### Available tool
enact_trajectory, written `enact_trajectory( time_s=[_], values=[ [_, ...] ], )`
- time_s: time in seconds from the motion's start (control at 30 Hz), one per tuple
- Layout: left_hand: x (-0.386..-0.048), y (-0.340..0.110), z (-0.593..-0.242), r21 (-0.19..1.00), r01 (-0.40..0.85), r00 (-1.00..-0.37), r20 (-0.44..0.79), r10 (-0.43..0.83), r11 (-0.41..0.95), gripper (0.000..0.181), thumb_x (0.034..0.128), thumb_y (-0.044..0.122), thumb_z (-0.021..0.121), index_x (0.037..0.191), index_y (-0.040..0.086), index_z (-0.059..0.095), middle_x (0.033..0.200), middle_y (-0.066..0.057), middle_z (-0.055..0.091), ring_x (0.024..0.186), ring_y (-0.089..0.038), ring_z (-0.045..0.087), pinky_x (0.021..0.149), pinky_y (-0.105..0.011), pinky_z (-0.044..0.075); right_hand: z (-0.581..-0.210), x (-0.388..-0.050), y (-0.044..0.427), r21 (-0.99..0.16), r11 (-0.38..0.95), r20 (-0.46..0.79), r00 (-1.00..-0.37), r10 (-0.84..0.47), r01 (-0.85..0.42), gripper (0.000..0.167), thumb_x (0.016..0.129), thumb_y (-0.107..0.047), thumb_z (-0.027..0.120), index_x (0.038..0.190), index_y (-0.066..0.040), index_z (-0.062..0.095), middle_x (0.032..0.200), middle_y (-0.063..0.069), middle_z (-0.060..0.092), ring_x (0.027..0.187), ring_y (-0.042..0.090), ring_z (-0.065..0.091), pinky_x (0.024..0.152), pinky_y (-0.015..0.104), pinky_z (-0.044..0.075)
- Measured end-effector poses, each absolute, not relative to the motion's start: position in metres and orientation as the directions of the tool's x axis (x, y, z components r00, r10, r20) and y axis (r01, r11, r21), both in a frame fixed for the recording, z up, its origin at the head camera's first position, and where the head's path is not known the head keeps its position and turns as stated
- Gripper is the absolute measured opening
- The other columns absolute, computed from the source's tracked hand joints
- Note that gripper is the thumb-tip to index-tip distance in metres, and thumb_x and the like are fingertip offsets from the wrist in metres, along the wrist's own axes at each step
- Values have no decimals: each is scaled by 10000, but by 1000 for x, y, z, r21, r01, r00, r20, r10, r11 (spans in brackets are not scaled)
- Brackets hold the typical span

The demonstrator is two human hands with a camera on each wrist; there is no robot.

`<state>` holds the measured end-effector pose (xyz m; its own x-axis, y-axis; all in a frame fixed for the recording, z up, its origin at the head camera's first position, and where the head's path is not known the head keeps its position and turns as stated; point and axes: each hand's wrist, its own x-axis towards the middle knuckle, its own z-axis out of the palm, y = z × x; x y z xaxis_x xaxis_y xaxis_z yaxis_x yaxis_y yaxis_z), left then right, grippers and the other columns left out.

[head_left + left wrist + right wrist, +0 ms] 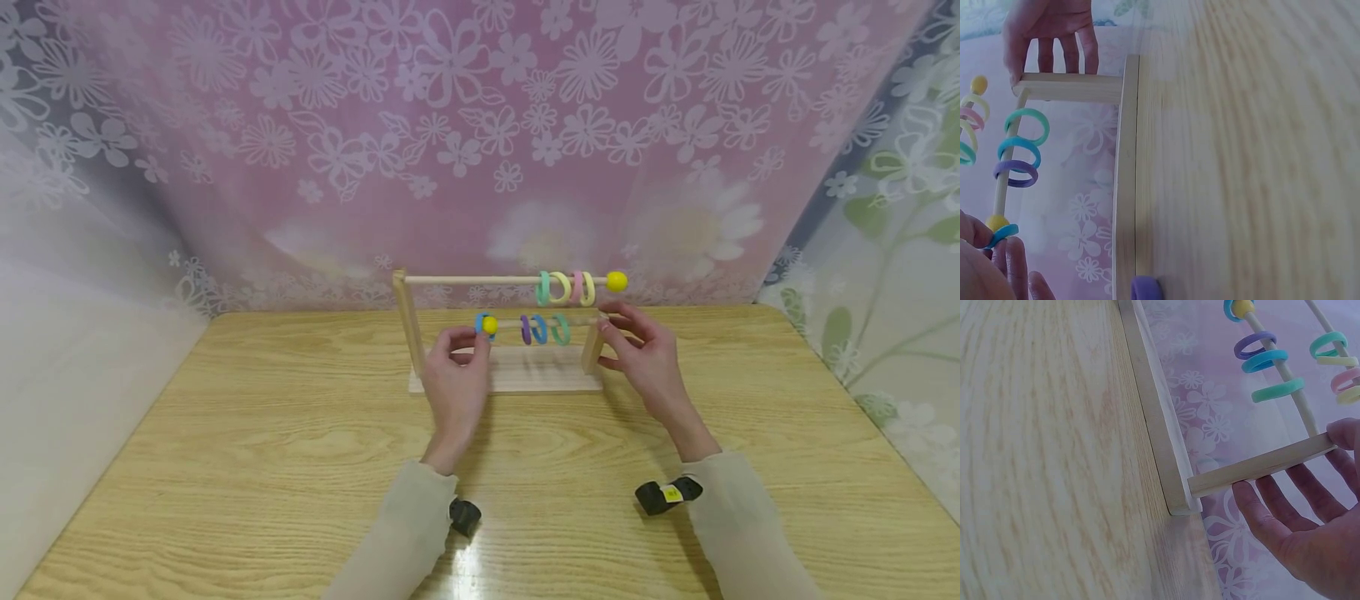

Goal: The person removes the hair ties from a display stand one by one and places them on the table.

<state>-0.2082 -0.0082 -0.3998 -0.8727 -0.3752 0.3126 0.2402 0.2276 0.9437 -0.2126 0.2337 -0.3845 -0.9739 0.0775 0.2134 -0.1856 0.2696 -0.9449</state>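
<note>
A wooden two-bar rack (543, 382) stands on the table with ring-shaped hair ties on its rods. At the left end of the lower rod, my left hand (457, 379) pinches a blue hair tie (1002, 235) right by the yellow ball (490, 325). Whether the tie is around the ball or just beside it, I cannot tell. Farther along that rod hang a purple hair tie (526, 330), another blue one (539, 329) and a green one (561, 329). My right hand (648, 362) grips the top of the right post (1266, 464), thumb above and fingers beneath.
On the upper rod (472, 280) hang several green, yellow and pink hair ties (577, 287), near a yellow end ball (617, 282). A purple piece (1146, 289) shows at the bottom of the left wrist view. A flowered curtain (465, 167) hangs behind the table (300, 467).
</note>
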Motion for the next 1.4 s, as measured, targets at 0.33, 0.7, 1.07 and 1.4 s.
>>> enact_trajectory(
  time_s=[0.33,0.7,1.07,1.4],
  values=[
    [-206,-15,-400,937,247,-850,332,-408,249,127,915,168,728,1030,114,732,921,-35,784,695,-171,687,649,-307,566,-384,-212,234,-946,266,211,-975,74,-184,485,1044,-298,594,1472,-80,528,1226,-44,603,1025,-5,652,758,287,619],
    [-203,-27,-401,926,281,-847,362,-388,251,133,906,128,714,1032,89,720,937,-86,789,733,-233,723,667,-284,590,-384,-212,233,-947,262,211,-974,78,-184,484,1041,-303,599,1463,-75,536,1228,-31,603,1029,-1,649,762,289,619],
    [-198,-34,-401,937,259,-877,330,-351,235,140,900,118,712,1036,86,717,932,-105,788,747,-289,737,644,-251,577,-385,-212,233,-944,273,212,-974,77,-184,479,1044,-312,591,1460,-80,535,1298,53,592,1048,22,640,771,297,618],
    [-193,-44,-398,955,204,-925,260,-278,216,145,900,115,711,1044,95,720,956,-139,787,842,-398,747,692,-275,599,-384,-212,233,-947,264,209,-975,79,-181,480,1041,-322,596,1453,-80,542,1295,25,592,1051,26,637,764,290,618]
  ],
)
